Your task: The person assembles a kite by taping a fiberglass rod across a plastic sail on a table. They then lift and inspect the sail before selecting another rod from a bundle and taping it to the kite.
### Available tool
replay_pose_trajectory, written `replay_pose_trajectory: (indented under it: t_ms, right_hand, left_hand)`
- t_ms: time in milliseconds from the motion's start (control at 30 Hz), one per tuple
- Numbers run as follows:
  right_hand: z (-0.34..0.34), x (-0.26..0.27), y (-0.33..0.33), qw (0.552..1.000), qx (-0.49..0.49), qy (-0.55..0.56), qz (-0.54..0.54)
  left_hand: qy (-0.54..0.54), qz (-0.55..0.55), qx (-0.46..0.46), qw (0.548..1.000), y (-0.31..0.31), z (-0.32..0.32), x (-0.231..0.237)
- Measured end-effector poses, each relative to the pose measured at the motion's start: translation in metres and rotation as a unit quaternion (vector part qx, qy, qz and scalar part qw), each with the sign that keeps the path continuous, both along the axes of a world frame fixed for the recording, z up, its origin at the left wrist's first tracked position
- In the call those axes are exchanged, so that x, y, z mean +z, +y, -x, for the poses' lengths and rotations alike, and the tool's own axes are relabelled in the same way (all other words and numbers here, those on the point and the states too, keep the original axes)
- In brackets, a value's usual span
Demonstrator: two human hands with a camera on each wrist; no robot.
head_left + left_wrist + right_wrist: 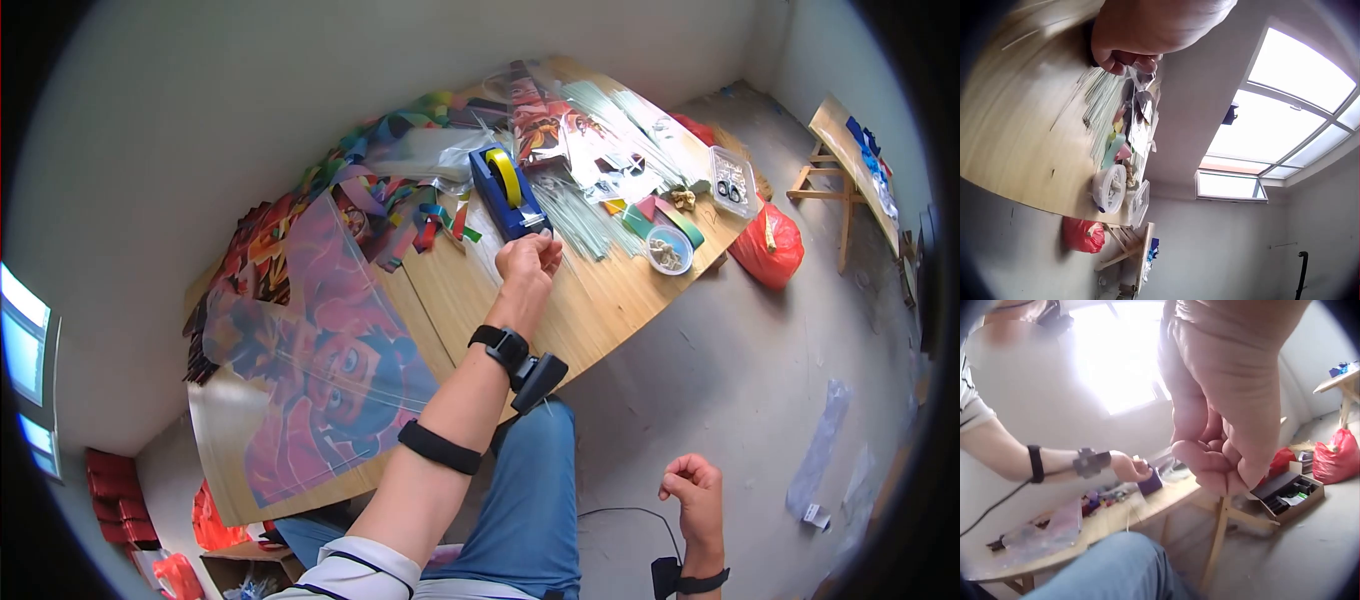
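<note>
My left hand (pixel 528 258) is at the front end of a blue tape dispenser (pixel 508 195) that carries a yellow roll of tape (pixel 503 176). Its curled fingers pinch the tape end close to the cutter; the tape itself is mostly hidden behind them. In the left wrist view those fingertips (pixel 1145 64) point down over the table edge side. A thin printed sheet (pixel 340 370) with a cartoon face and slim rods lies flat left of the forearm. My right hand (pixel 695 495) hangs off the table, over the floor, fingers loosely curled with nothing visible in them.
Pale thin rods (pixel 575 215) lie right of the dispenser. A round tub (pixel 669 250) and a clear box (pixel 733 182) stand near the right edge. Colourful ribbons (pixel 375 195) heap at the back left. A red bag (pixel 770 247) sits on the floor.
</note>
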State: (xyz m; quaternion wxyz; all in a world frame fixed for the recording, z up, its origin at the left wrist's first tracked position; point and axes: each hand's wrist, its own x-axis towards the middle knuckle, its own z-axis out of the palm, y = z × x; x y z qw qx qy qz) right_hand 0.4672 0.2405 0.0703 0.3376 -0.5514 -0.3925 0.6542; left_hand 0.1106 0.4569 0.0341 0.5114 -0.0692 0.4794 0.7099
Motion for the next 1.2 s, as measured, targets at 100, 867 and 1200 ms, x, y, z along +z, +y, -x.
replay_pose_trajectory:
  t_ms: [100,867,1200]
  right_hand:
    - [0.008,-0.036,0.001,0.999,0.02,-0.045,0.007]
    - [-0.011,-0.06,-0.028,0.994,-0.003,-0.113,-0.005]
    - [0.055,-0.026,-0.03,0.988,0.136,-0.041,-0.052]
  left_hand:
    - [0.032,0.044,0.014,0.998,0.006,0.0,-0.004]
    - [-0.088,-0.067,-0.125,0.986,-0.049,-0.009,0.016]
    - [0.033,-0.349,-0.145,0.925,-0.235,0.083,0.143]
